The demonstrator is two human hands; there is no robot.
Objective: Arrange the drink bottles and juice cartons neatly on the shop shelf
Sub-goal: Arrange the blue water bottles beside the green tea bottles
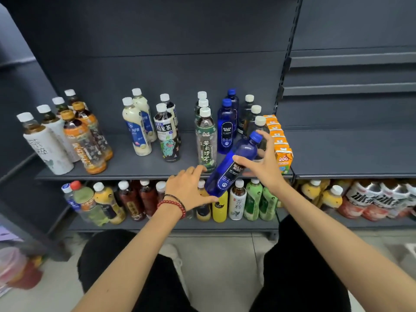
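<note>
Setting: a shop aisle. Dark metal shelving (139,170) on slotted uprights (287,64) is carrying bottled drinks (206,140) in brand rows, labels facing out. Orange juice cartons (282,154) are lining up in file. A lower shelf (171,226) is holding more bottles (237,202). Pale floor tiles (220,262) are showing below; goods at the left edge are possibly packaged, too blurred to tell.

Both bare forearms reach forward and upward from the lower edge of the view, converging toward the middle. The left hand (188,188) is palm down, fingers spread and lightly curled, its thumb side under the base of a tilted blue soda bottle (231,164); bead bracelets circle its wrist. The right hand (258,163) closes its grip round the bottle's upper body, thumb in front, fingers arched behind near the cap.
</note>
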